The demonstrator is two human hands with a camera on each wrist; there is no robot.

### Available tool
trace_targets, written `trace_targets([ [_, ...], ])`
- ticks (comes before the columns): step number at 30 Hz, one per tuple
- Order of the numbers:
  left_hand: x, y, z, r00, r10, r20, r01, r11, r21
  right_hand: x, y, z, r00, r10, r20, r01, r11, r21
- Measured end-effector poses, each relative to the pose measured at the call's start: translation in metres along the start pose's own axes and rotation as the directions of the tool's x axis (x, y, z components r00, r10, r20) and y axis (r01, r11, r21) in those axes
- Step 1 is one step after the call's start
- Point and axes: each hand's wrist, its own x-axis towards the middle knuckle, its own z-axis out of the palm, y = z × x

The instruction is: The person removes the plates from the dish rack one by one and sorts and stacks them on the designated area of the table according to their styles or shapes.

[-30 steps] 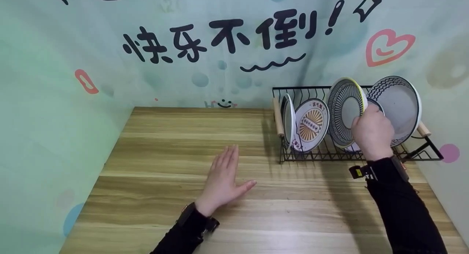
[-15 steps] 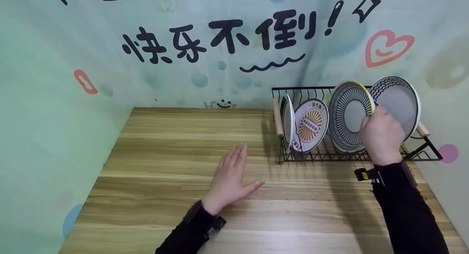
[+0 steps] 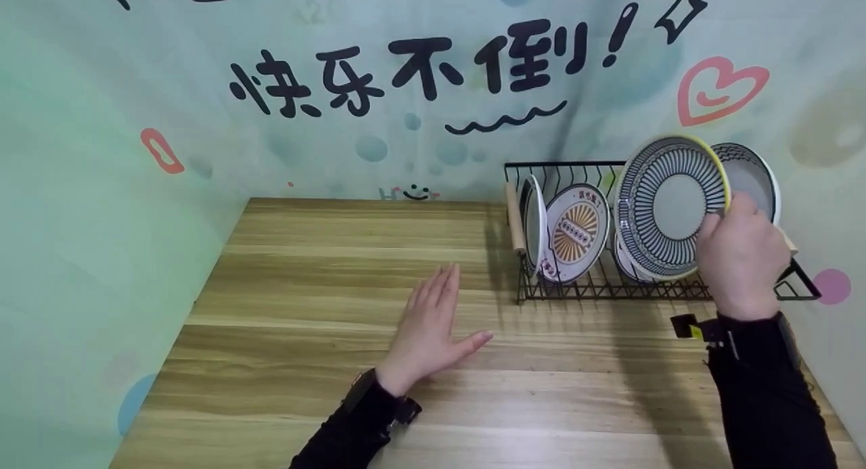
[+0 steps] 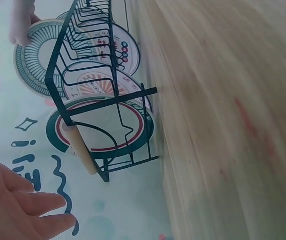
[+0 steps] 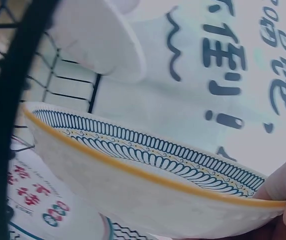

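Note:
In the head view my right hand [image 3: 743,259] pinches the right edge of a deep plate [image 3: 678,207] with a yellow rim and dark radiating lines. This plate stands tilted over the right half of a black wire dish rack [image 3: 565,163], overlapping other dishes there. Its yellow rim runs between thumb and fingers in the right wrist view, where the patterned inside shows. My left hand [image 3: 426,327] hovers over the wooden table, left of the rack, with fingers straight and thumb spread, holding nothing.
Standing in the rack are a sunburst plate [image 3: 575,232], an edge-on white plate [image 3: 534,218] at the left end, and a large zigzag-rimmed plate [image 3: 751,174] at the right. A plate with red characters [image 5: 28,185] shows behind the held one. A printed backdrop [image 3: 372,147] rises behind the table.
My right hand has moved right with the yellow-rimmed plate, which now sits higher and faces the head camera more; part of a plate behind shows below it. My left hand shifted slightly right.

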Motion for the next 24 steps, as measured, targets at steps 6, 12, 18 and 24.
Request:
trace_targets([
  [6,0.005,0.005,-0.005,1.000,0.019,-0.020,-0.019,1.000,-0.023,-0.006,-0.001,-0.016,0.998,0.052,-0.020,-0.051,0.995,0.081],
  [12,0.011,0.007,-0.007,0.997,0.050,-0.060,-0.052,0.998,-0.030,-0.015,-0.003,-0.026,0.995,0.061,-0.082,-0.049,0.989,0.137],
  [18,0.014,0.009,-0.010,0.997,0.037,-0.073,-0.043,0.996,-0.075,-0.022,-0.005,-0.034,0.990,0.082,-0.117,-0.059,0.980,0.188],
  [24,0.014,0.009,-0.011,0.996,0.032,-0.082,-0.040,0.995,-0.096,-0.036,-0.009,-0.037,0.985,0.080,-0.153,-0.045,0.975,0.219],
])
